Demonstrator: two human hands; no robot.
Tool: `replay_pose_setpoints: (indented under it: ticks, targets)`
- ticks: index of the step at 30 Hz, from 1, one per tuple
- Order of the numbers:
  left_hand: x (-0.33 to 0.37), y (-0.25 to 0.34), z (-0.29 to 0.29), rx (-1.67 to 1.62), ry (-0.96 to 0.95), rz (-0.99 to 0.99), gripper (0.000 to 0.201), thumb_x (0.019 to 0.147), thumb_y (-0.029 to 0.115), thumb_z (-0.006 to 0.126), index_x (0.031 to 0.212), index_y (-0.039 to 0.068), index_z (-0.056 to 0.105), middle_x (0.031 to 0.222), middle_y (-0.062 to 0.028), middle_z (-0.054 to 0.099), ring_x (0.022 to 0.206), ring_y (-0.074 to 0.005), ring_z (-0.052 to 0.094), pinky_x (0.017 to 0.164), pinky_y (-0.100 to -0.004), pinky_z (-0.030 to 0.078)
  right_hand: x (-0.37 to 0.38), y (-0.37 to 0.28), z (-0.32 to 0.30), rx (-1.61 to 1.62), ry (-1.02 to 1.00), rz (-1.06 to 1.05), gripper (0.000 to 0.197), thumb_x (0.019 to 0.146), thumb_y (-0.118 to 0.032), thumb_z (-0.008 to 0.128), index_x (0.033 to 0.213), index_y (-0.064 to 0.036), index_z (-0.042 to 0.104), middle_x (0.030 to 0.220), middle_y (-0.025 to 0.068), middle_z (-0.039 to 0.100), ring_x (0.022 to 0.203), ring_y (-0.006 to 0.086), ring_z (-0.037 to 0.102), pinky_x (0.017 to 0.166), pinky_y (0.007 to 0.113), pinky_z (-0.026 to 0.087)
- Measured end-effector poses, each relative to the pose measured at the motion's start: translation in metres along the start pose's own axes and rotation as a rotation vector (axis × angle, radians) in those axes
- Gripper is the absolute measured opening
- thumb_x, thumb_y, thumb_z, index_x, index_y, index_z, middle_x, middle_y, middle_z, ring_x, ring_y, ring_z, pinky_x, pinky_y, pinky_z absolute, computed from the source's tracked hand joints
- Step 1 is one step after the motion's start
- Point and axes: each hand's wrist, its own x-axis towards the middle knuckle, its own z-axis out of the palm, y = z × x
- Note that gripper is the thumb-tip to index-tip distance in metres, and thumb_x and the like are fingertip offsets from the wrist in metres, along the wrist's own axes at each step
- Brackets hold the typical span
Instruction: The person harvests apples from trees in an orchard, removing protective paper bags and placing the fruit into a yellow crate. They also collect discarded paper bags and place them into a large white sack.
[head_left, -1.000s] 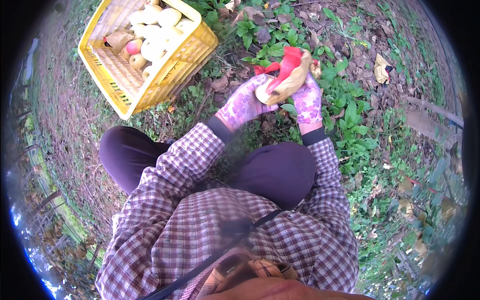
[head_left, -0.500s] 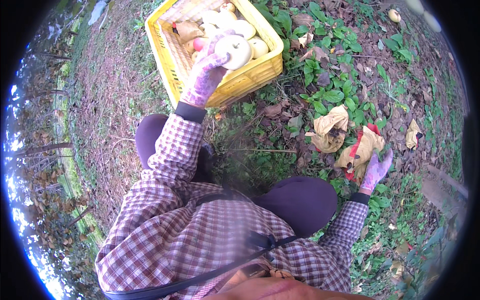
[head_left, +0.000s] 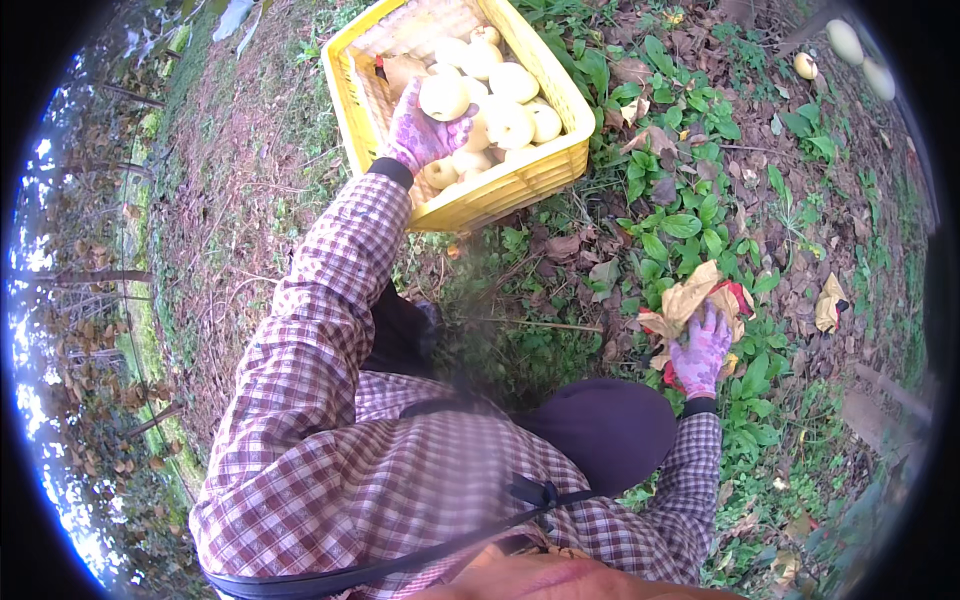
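The far crate is glossy yellow plastic with latticed walls, and the pale fruit in it looks smooth and matt. On the right, the crumpled wrapper is creased brown paper; both gloves are patterned knit cloth.

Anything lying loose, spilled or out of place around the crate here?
Yes. Crumpled brown paper wrappers lie on the weeds under the right hand, and pale fruits sit loose on the ground at upper right, away from the yellow crate where the left hand holds one.
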Motion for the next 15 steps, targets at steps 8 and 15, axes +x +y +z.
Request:
replay_pose_setpoints:
  ticks: [8, 15]
  targets:
    - [0.035, 0.046, -0.031, 1.001, -0.030, 0.610, 0.067, 0.095, 0.067, 0.060, 0.135, 0.013, 0.056, 0.118, -0.0199, 0.066, 0.092, -0.0317, 0.066, 0.070, -0.0428, 0.058, 0.038, 0.170, 0.026, 0.555, 0.531, 0.381, 0.061, 0.081, -0.015, 0.078, 0.140, -0.0077, 0.061, 0.147, 0.0178, 0.055, 0.139, 0.0355, 0.049, 0.118, 0.045, 0.038]
    - [0.109, 0.048, -0.024, 1.784, 0.581, 0.354, 0.068, 0.090, 0.055, 0.073, 0.128, -0.001, 0.064, 0.112, -0.0166, 0.071, 0.101, -0.0276, 0.070, 0.083, -0.0374, 0.056, -0.050, 0.089, -0.096, -0.002, 0.709, 0.320, 0.049, 0.089, -0.015, 0.074, 0.137, -0.0084, 0.063, 0.146, 0.0179, 0.056, 0.138, 0.0362, 0.048, 0.117, 0.048, 0.038]
